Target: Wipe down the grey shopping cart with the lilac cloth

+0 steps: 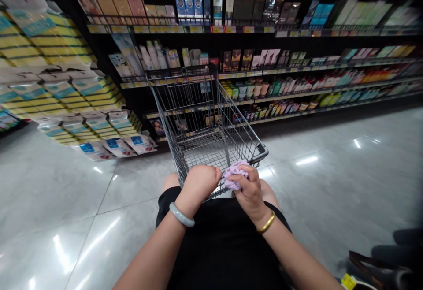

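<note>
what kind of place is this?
Most likely a supermarket or similar shop: a wire shopping cart stands before long shelves of boxes and bottles, price tags run along the shelf edges, and yellow packs are stacked at left.

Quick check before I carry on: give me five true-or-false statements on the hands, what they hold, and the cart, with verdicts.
1. The right hand grips a crumpled lilac bundle. True.
2. The left hand is spread flat. False: its fingers are curled closed.
3. A gold bangle circles the right wrist. True.
4. The left wrist is bare. False: it wears a pale grey bangle.
5. In the picture, the shopping cart stands right of the stacked yellow packs. True.
</note>
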`<state>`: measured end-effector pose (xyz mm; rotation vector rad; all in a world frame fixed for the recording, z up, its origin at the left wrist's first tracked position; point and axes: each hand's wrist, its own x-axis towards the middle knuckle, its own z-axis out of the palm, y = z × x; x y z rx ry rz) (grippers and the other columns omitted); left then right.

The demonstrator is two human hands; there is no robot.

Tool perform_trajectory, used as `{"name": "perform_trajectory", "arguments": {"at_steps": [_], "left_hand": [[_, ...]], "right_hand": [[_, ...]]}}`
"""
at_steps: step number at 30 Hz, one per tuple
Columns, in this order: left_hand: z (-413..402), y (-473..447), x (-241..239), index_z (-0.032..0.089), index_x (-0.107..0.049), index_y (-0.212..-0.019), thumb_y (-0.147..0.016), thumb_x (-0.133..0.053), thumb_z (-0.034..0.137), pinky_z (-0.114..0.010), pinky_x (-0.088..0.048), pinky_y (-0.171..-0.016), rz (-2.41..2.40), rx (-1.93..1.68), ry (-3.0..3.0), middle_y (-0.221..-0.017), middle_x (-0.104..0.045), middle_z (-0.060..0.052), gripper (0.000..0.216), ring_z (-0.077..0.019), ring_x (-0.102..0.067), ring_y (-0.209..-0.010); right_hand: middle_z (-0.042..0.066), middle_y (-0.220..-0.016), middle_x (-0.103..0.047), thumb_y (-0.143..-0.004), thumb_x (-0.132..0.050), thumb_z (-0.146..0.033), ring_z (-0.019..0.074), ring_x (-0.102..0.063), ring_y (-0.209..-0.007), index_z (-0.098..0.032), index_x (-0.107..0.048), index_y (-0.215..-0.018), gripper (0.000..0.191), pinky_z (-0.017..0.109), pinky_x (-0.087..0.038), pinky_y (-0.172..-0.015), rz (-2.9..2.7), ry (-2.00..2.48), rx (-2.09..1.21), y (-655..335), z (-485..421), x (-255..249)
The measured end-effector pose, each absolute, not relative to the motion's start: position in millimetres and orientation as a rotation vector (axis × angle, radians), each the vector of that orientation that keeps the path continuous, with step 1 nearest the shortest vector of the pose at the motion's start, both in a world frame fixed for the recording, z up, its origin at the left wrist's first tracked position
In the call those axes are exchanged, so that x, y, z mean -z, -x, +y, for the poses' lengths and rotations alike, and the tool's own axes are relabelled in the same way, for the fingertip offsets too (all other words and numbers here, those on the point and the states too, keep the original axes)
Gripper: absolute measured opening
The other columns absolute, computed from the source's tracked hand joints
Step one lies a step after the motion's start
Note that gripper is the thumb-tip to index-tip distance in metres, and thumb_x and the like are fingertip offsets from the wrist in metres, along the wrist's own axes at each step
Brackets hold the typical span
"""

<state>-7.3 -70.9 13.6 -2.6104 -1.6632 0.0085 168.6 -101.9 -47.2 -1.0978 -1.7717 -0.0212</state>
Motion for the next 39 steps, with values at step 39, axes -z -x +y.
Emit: {"name": "perform_trajectory", "arguments": {"at_steps": [39], "left_hand": [[-72.3, 7.5, -15.0, 0.012, -0.069, -0.081, -0.099, -0.024, 0.025, -0.036, -0.05, -0.065, -1.599, -0.018, 2.628, -0.072, -0.069, -0.013, 0.05, -0.0249, -0.067, -0.068]], "right_hand": [[0.005, -0.113, -0.055, -0.083, -0.063, -0.011, 0.0236, -0.052, -0.107, -0.027, -0.071, -0.093, 0.021, 0.046, -0.047, -0.096, -1.804, 1.123, 0.031, -158.2, -101.1, 50.8]]}}
